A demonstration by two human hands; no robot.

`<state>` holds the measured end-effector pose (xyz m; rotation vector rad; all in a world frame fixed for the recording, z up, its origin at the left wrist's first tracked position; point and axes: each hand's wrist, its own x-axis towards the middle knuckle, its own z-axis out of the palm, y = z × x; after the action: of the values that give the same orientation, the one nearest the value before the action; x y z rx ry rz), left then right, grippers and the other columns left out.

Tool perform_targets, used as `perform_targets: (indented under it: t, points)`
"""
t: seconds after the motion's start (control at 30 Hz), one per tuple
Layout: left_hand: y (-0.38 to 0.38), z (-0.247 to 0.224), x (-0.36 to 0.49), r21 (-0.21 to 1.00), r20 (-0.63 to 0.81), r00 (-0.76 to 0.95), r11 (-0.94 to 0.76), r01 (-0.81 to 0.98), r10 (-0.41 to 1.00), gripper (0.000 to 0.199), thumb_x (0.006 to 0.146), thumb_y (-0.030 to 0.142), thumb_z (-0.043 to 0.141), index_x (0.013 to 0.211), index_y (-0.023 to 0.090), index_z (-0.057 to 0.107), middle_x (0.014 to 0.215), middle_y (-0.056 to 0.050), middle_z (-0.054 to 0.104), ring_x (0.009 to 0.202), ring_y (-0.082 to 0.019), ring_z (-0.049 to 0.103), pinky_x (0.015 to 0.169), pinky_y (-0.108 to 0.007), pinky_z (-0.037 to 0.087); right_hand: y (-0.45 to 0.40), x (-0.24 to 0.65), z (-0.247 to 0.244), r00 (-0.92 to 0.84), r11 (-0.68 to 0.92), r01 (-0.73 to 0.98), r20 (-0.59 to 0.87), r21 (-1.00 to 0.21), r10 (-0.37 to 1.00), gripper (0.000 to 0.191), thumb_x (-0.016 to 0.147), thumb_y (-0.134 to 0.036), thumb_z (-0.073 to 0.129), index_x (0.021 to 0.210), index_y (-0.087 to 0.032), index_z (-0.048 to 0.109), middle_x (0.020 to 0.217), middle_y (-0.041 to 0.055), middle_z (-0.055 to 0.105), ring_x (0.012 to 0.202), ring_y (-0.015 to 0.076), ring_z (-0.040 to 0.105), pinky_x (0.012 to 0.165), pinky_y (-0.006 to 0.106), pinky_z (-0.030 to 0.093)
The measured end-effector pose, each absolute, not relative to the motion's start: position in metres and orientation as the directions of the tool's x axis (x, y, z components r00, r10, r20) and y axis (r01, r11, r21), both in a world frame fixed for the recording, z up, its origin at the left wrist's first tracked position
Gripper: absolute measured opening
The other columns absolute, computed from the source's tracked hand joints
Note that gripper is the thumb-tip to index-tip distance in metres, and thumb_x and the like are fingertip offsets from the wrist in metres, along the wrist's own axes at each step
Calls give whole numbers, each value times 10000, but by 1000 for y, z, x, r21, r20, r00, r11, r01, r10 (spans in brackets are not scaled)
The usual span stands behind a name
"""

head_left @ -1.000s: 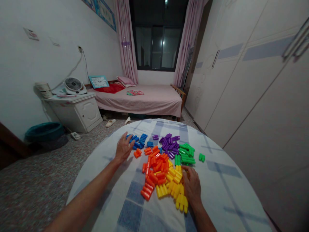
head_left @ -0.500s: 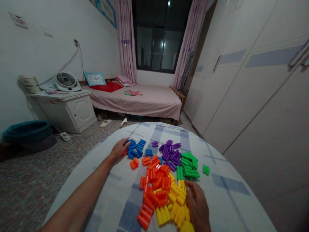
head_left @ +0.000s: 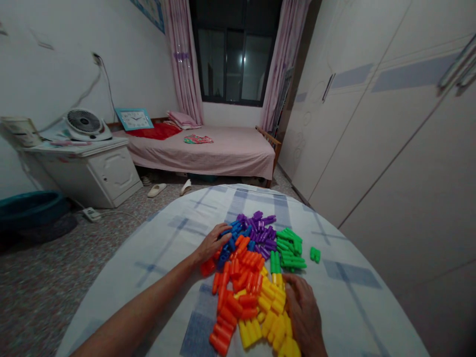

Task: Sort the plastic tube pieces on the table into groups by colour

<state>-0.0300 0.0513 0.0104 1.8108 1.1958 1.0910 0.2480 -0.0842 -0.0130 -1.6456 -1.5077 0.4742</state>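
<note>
Colourful plastic building blocks shaped like joined tubes lie in one pile on the cloth. My left hand (head_left: 212,243) rests against the pile's left side, fingers stretched out and touching the blue blocks (head_left: 235,233); a few orange pieces show by its palm. Purple blocks (head_left: 265,234) lie behind, and green blocks (head_left: 292,252) to the right. Orange blocks (head_left: 243,271) fill the middle and left front, with yellow blocks (head_left: 274,297) beside them. Along the yellow blocks' right edge lies my right hand (head_left: 305,310), fingers extended, holding nothing visible; its fingertips are partly hidden.
A round table with a checked cloth (head_left: 357,297) carries the pile. One small green block (head_left: 315,255) sits apart at right. Beyond stand a bed (head_left: 223,153), a white cabinet (head_left: 115,173) with a fan (head_left: 85,121), and a tall wardrobe (head_left: 401,163) on the right.
My left hand has swept rightward, pushing the blue blocks and some loose orange ones up against the purple and orange blocks. My right hand stays beside the yellow ones. The view has shifted slightly.
</note>
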Motion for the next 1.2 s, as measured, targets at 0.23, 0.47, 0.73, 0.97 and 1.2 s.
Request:
perform_targets:
  t: [0.23, 0.47, 0.73, 0.97, 1.2]
  points:
    - [14, 49, 11, 852, 276, 444, -431, 298, 852, 399, 852, 434, 508, 1186, 231, 592, 1335, -77, 496, 1255, -227, 431, 1087, -390, 307, -84, 246, -12, 203, 70, 637, 255, -768, 946, 258, 840, -359, 405, 934, -224, 603, 994, 48, 619, 980, 222, 523, 895, 375, 383]
    - [-37, 66, 32, 739, 309, 598, -583, 338, 739, 345, 858, 366, 520, 1170, 242, 598, 1293, -73, 538, 1203, -199, 485, 1035, -345, 374, -84, 245, -10, 195, 83, 645, 269, -760, 943, 246, 846, -347, 398, 920, -233, 603, 981, 40, 622, 975, 221, 519, 881, 372, 392]
    - [2, 44, -20, 851, 254, 45, -245, 465, 966, 383, 821, 480, 489, 1002, 200, 677, 1186, -93, 607, 1154, -240, 522, 1037, -415, 360, -84, 245, -10, 204, 90, 636, 279, -767, 938, 277, 844, -369, 389, 902, -224, 618, 968, 48, 633, 947, 213, 544, 872, 370, 417]
    - [17, 1, -37, 998, 46, -227, -35, 52, 973, 548, 721, 599, 564, 1007, 140, 652, 1002, -92, 680, 959, -227, 626, 833, -365, 503, -85, 246, -5, 241, 73, 595, 264, -800, 934, 317, 841, -420, 403, 917, -218, 635, 984, 58, 654, 952, 215, 583, 860, 354, 457]
    - [9, -4, -34, 983, 150, -182, -127, 130, 972, 428, 767, 517, 553, 970, 157, 665, 934, -58, 684, 925, -220, 625, 877, -403, 490, -85, 251, -5, 306, 7, 521, 194, -854, 932, 364, 801, -472, 444, 956, -213, 649, 1027, 59, 665, 976, 221, 602, 849, 322, 482]
